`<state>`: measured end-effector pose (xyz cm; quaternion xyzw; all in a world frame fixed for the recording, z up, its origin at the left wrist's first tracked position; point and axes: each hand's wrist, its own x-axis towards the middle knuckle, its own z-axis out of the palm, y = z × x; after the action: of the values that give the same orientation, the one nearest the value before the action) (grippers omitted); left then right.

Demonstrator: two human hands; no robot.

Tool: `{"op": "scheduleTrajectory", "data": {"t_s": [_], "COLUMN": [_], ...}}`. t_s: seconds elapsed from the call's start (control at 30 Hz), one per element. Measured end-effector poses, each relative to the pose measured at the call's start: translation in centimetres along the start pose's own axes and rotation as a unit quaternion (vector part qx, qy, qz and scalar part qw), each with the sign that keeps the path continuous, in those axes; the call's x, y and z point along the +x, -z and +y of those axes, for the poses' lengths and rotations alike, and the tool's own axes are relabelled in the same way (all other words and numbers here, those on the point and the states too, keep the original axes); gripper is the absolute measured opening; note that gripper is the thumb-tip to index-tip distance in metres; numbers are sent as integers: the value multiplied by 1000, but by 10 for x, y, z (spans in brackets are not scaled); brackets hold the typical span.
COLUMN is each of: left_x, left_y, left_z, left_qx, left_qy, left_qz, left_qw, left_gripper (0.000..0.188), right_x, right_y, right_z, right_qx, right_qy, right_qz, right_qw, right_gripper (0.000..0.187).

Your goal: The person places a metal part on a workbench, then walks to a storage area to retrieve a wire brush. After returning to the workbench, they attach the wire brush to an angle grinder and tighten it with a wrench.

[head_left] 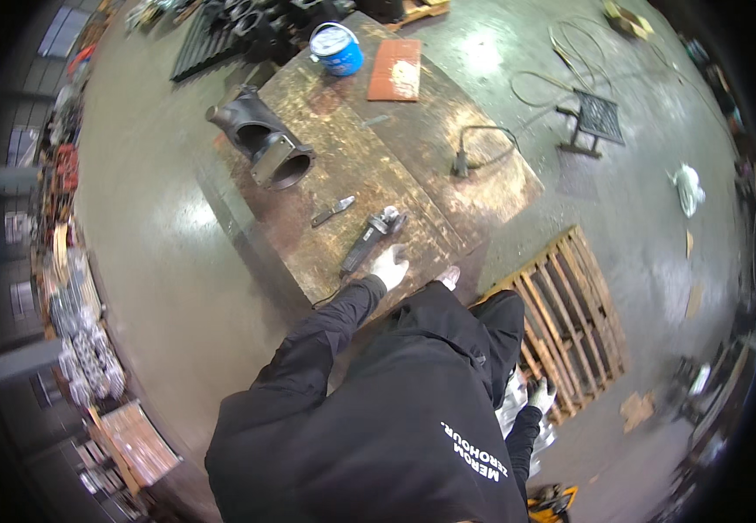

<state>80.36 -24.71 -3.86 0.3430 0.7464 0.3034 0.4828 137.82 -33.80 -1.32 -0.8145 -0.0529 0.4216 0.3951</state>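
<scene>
A worn wooden table (343, 166), brown, scuffed and blotched pale, spread out ahead of the left hand (389, 267), which was at its near edge. Grey, glossy floor (151, 174) surrounded it. Just beside the right hand (541, 397) was crumpled, silvery sheeting (514, 399), with a slatted wooden pallet (561, 301) ahead of that hand.

Just beyond the left hand's fingers lay the angle grinder (369, 242). It had a long, dark body and a silvery metal head, the head pointing away from the person and to the right. A small knife (333, 211) lay ahead and to the left of that hand, and beyond it a dark, hollow metal casting (247, 113). Farther ahead were a blue bucket (341, 59) and a reddish board (395, 70).

The left hand, in a white glove, had its fingers loosely extended, apparently gripping nothing; whether it touched the grinder could not be told. The right, also white-gloved, hung low and apart; its finger spread and any grip could not be made out.
</scene>
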Motion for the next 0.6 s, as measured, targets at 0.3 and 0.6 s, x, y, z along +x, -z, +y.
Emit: {"op": "scheduleTrajectory", "data": {"t_s": [0.3,0.6], "left_x": [-38,-78], "left_y": [4,-63], "left_z": [-42,5], "left_qx": [77,16], "left_qy": [186,292], "left_qz": [128,234], "left_qw": [971,927], "left_gripper": [49,45], "right_x": [115,237], "right_y": [-68,-193], "right_z": [-93,-175], "right_qx": [-104,-196], "right_qy": [32,11], "right_qz": [-74,-180], "right_qw": [991,964], "right_gripper": [31,41]}}
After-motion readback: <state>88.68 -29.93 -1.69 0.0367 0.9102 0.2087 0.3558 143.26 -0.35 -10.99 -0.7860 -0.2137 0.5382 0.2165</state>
